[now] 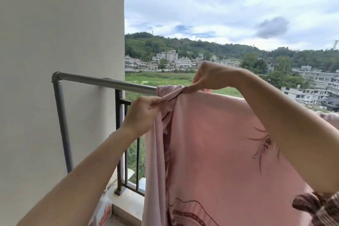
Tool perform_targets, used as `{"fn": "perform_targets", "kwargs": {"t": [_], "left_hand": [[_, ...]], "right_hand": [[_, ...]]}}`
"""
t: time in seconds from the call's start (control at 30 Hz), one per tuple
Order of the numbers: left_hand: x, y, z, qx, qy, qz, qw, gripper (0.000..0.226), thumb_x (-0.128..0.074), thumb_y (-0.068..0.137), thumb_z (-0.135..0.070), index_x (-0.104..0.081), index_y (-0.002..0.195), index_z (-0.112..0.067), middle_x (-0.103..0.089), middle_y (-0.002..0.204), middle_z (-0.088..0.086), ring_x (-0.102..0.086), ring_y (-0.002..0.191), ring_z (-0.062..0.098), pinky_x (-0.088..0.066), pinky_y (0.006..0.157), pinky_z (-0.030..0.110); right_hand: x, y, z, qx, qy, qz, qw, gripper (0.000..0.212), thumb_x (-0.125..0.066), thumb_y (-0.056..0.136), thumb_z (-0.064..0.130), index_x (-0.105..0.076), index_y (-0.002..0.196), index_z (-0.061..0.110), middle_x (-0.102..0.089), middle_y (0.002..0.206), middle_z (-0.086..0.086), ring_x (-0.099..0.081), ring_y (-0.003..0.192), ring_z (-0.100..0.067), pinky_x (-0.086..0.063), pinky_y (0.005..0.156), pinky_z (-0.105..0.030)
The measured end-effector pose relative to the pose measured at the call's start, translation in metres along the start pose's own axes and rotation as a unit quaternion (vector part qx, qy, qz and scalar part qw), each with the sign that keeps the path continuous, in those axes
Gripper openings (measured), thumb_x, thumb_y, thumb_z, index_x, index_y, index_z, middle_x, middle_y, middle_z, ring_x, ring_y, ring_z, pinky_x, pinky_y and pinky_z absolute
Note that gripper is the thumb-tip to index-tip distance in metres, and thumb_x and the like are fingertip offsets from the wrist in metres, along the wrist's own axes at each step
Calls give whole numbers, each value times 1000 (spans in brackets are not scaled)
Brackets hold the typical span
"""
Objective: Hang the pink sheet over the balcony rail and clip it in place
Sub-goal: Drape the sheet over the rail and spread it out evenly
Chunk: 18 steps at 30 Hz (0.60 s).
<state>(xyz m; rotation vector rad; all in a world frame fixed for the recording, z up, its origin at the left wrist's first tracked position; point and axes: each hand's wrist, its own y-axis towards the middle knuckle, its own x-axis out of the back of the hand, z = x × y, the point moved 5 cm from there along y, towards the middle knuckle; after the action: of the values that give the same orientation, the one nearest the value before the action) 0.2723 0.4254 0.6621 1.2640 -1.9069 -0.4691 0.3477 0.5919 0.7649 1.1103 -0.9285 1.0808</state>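
The pink sheet (216,145), printed with dark maroon patterns, hangs draped over the grey metal rail (102,81) and falls toward me, covering the rail's right part. Its left edge is bunched into folds at the rail. My left hand (142,113) pinches this bunched edge just below the rail. My right hand (212,77) pinches the sheet's top fold on the rail, a little to the right and above the left hand. No clip is visible in either hand.
A beige wall (60,42) stands at the left, with the rail's upright post (63,124) in front of it. Black balcony bars (121,139) rise from a concrete ledge (128,202). A white plastic bag (103,211) sits on the floor below.
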Motion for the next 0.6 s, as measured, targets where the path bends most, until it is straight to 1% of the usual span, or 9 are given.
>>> {"fn": "perform_targets", "kwargs": {"t": [0.07, 0.13, 0.17, 0.27, 0.33, 0.37, 0.43, 0.5, 0.6], "left_hand": [[20, 10, 2, 9, -90, 31, 995, 40, -55, 83, -56, -76, 89, -23, -65, 74, -3, -51, 68, 11, -41, 66, 28], [29, 20, 2, 6, -129, 43, 991, 27, -54, 86, -47, -74, 91, -30, -73, 87, -5, -62, 78, 5, -49, 74, 22], [33, 27, 4, 10, -151, 27, 988, 23, -53, 90, -41, -73, 89, -30, -73, 86, -6, -64, 80, 3, -50, 75, 17], [58, 50, 34, 109, -291, -68, 948, 31, -51, 95, -34, -74, 79, -21, -71, 78, 3, -65, 73, 15, -55, 76, 28], [77, 58, 58, 165, -374, -91, 908, 32, -50, 96, -31, -73, 85, -12, -69, 82, 12, -64, 71, 22, -57, 74, 33], [85, 61, 71, 173, -376, -83, 906, 32, -50, 97, -32, -72, 91, -9, -68, 88, 16, -64, 74, 25, -57, 76, 35], [101, 66, 90, 155, -369, -62, 914, 31, -50, 96, -34, -74, 90, -14, -70, 92, 14, -66, 81, 26, -56, 81, 36], [114, 70, 106, 141, -371, -36, 917, 31, -51, 95, -34, -75, 83, -19, -72, 88, 10, -67, 81, 25, -55, 82, 36], [138, 79, 136, 160, -368, -4, 916, 31, -51, 95, -34, -73, 89, -13, -74, 81, 5, -69, 80, 23, -57, 78, 33]], "right_hand": [[5, 14, 6, -13, 24, 14, 1000, 29, -65, 87, 35, -69, 68, 13, -66, 59, 6, -62, 48, -3, -52, 58, -20], [8, 28, 20, 6, 33, 16, 999, 22, -63, 89, 31, -71, 76, 15, -71, 68, 6, -67, 57, -1, -54, 64, -22], [5, 35, 29, 18, 35, 27, 999, 24, -62, 87, 36, -71, 80, 16, -72, 73, 6, -68, 63, 0, -54, 66, -22], [-11, 55, 50, 19, 68, 74, 995, 45, -62, 75, 55, -72, 101, 19, -72, 97, 7, -68, 87, -3, -58, 74, -23], [-28, 71, 57, 14, 63, 98, 993, 39, -67, 80, 46, -69, 112, 23, -68, 109, 10, -64, 98, -6, -56, 78, -24], [-35, 81, 60, 5, 48, 96, 994, 36, -66, 84, 41, -67, 115, 23, -66, 111, 10, -62, 98, -7, -54, 77, -23], [-48, 103, 68, -23, 34, 80, 996, 32, -62, 89, 40, -66, 115, 23, -63, 101, 11, -57, 90, -8, -47, 70, -22], [-59, 124, 81, -47, 61, 86, 993, 30, -60, 91, 36, -69, 110, 15, -59, 89, 6, -50, 78, -9, -43, 70, -25], [-70, 151, 99, -79, 131, 105, 983, 26, -60, 91, 26, -70, 106, 7, -55, 72, 4, -46, 64, -8, -41, 72, -27]]}}
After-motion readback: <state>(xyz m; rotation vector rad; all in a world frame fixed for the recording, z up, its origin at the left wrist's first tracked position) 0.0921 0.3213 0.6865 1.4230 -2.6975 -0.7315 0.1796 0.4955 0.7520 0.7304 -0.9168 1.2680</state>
